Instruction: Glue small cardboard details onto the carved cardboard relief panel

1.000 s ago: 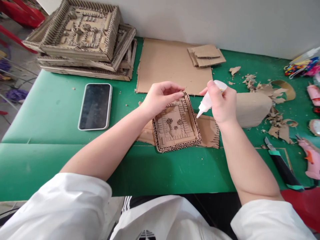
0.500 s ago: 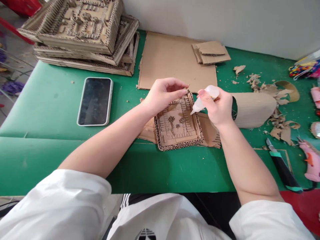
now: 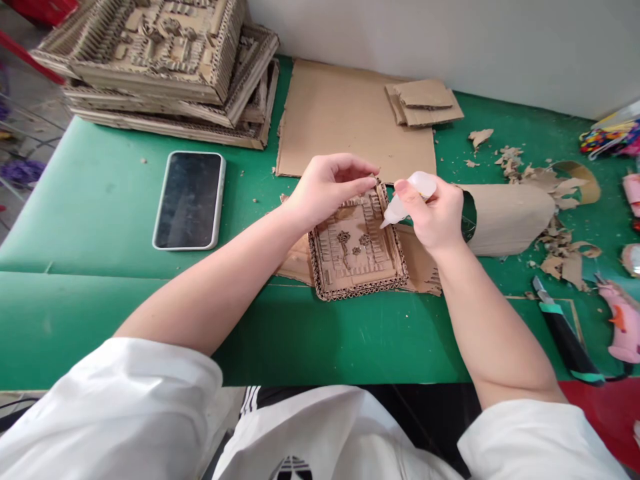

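Note:
A small cardboard relief picture (image 3: 360,270) with a corrugated border and little flower shapes lies tilted on a torn cardboard strip (image 3: 423,263). Over its far left side reaches my left hand (image 3: 333,183), thumb and fingers closed at the far right corner; what lies right between the fingertips is partly hidden. My right hand (image 3: 437,217) is wrapped round a white squeeze glue bottle (image 3: 420,187). The bottle's nozzle points down-left at the picture's inner right side, close to the surface; whether it touches I cannot tell.
Stacked cardboard reliefs (image 3: 155,87) stand at the back left, near a phone (image 3: 189,200). Behind the picture lie a flat cardboard sheet (image 3: 345,127) and smaller pieces (image 3: 425,103). To the right are a cardboard-covered tube (image 3: 510,219), paper scraps (image 3: 565,257), a utility knife (image 3: 565,333) and a pink glue gun (image 3: 620,320).
Almost nothing differs. The bottle's nozzle stays at nearly the same spot, and both hands keep their hold; the view has shifted slightly.

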Demonstrator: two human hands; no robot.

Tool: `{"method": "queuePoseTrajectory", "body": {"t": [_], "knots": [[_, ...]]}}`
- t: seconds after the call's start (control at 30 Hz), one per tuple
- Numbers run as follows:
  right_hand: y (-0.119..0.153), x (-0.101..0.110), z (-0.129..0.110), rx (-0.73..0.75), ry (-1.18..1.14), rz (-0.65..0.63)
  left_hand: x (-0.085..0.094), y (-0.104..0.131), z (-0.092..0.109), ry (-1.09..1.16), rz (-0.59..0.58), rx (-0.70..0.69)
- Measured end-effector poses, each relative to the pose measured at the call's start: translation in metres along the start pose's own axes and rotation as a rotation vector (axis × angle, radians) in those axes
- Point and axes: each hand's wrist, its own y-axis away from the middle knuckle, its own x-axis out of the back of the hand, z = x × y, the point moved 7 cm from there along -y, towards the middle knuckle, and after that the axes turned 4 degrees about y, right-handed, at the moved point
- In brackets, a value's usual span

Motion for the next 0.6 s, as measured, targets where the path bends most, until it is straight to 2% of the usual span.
{"method": "queuePoseTrajectory", "body": {"t": [0.6], "knots": [[-0.0011,-0.0001,-0.0019,0.026,0.017,0.002,0.0000,0.0004,0.0022,0.009,-0.001,-0.005]]}}
